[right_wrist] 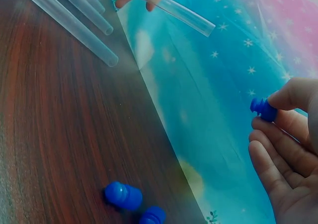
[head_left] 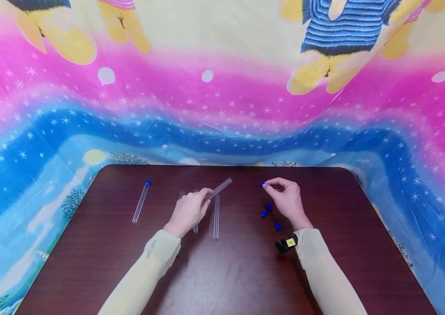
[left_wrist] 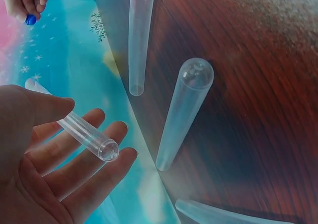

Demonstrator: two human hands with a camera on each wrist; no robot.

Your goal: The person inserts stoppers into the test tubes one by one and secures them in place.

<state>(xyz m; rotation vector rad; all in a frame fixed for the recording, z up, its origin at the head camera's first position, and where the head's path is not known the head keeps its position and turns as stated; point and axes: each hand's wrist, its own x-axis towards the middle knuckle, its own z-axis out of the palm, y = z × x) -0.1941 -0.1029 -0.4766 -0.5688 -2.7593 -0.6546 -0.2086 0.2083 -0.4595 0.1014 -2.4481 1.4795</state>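
My left hand (head_left: 188,212) pinches a clear plastic test tube (left_wrist: 84,132) between thumb and fingers. The tube slants above the table, its open end up and to the right in the head view. My right hand (head_left: 288,199) holds a small blue stopper (right_wrist: 264,109) between thumb and fingertips, some way right of that tube. On the table lie more clear tubes: one in plain sight (head_left: 216,218), others partly hidden behind the left hand. Below the right hand, three loose blue stoppers (head_left: 269,207) are scattered.
Off to the left lies a test tube with a blue stopper in its end (head_left: 141,203). The dark wood table (head_left: 238,275) has rounded far corners and meets a patterned cloth backdrop (head_left: 222,109). A black wrist camera (head_left: 284,245) sits at the right cuff.
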